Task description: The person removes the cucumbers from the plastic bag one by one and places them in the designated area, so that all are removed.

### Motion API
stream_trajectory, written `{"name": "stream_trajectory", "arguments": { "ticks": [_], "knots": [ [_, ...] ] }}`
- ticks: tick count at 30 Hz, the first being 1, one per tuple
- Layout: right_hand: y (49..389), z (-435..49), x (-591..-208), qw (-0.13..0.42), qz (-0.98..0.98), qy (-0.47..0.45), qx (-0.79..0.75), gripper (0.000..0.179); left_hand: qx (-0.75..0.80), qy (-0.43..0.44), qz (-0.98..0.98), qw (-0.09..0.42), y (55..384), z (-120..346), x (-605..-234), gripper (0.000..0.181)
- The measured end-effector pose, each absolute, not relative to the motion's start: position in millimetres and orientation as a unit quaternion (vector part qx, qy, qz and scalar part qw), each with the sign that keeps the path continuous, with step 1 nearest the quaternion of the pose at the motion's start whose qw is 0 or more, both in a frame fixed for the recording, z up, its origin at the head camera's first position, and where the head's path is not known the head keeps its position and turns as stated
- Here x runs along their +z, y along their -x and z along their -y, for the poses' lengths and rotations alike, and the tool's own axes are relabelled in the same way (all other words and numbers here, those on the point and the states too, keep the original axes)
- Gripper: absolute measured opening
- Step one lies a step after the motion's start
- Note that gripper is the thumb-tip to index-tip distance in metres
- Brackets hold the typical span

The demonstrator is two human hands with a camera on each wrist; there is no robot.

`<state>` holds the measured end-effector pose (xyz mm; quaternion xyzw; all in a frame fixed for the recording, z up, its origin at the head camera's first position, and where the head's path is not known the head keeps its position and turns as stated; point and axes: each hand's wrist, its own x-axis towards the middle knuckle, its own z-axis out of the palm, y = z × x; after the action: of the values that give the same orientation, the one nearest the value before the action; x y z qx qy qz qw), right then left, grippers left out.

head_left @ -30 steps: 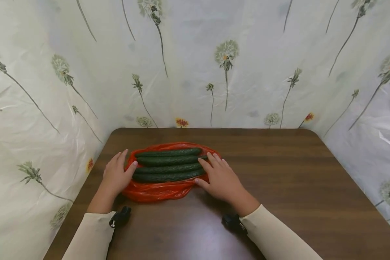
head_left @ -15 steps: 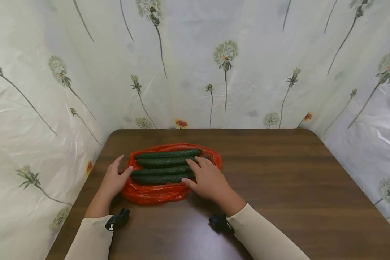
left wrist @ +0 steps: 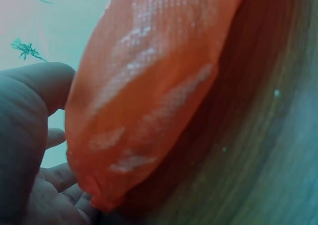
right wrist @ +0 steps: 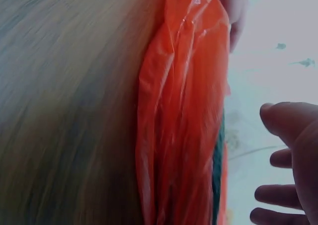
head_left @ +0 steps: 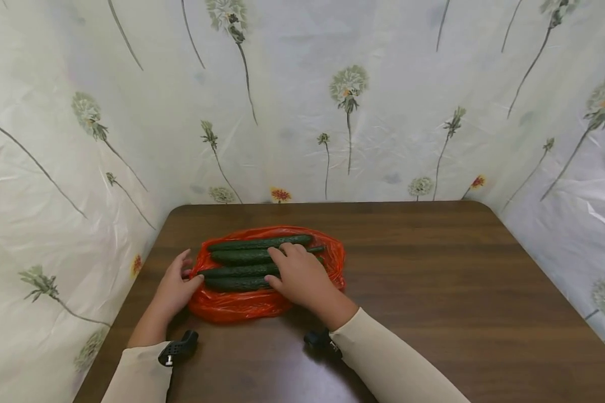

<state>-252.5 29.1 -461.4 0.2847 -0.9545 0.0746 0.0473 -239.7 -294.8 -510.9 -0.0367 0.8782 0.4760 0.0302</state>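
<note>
Several dark green cucumbers (head_left: 242, 256) lie side by side in a red plastic bag (head_left: 237, 309), whose mouth is spread around them. My left hand (head_left: 175, 286) is at the bag's left end, thumb touching its rim and fingers loosely bent outside it. In the left wrist view the bag's side (left wrist: 144, 101) hides part of the fingers. My right hand (head_left: 302, 275) is over the right half of the cucumbers, fingers spread and holding nothing. The right wrist view has its fingers (right wrist: 278, 195) apart from the bag.
The bag rests on a brown wooden table (head_left: 433, 291), left of its middle. Pale sheeting with printed dandelions (head_left: 282, 84) hangs behind the table and along both sides. A black wrist camera (head_left: 180, 348) sits at each cuff.
My right hand has moved left along the cucumbers from the bag's right end, uncovering that end. The left hand has come slightly nearer to me, staying at the bag's left rim.
</note>
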Motion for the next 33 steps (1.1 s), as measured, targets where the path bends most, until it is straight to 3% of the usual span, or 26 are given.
{"name": "stream_trajectory", "arguments": {
  "ticks": [25, 33],
  "knots": [
    [247, 5, -475, 0.028, 0.953, -0.3, 0.015, 0.067, 0.475, 0.033, -0.879, 0.024, 234, 297, -517, 0.085],
    [241, 6, -480, 0.055, 0.952, -0.303, 0.007, 0.055, 0.469, 0.024, -0.882, 0.025, 237, 297, -517, 0.086]
  ]
}}
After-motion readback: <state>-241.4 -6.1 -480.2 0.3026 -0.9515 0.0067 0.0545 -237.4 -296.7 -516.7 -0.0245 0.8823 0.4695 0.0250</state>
